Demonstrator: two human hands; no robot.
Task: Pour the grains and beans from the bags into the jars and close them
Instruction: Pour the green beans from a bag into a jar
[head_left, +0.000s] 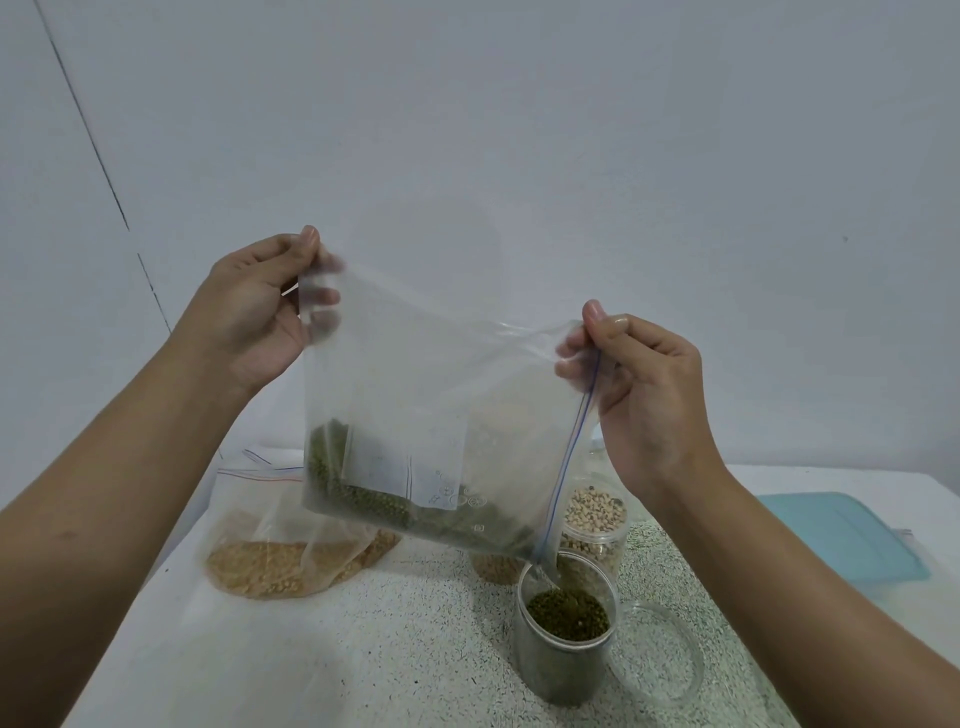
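2 hands raised, L & R pinching zip bag corners, tilted w/ mouth over jar.

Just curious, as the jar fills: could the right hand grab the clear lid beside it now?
Probably not yet: the right hand pinches a corner of the bag, tipping beans into the jar. Once it lets go, likely yes, since the lid lies uncovered on the table below it.
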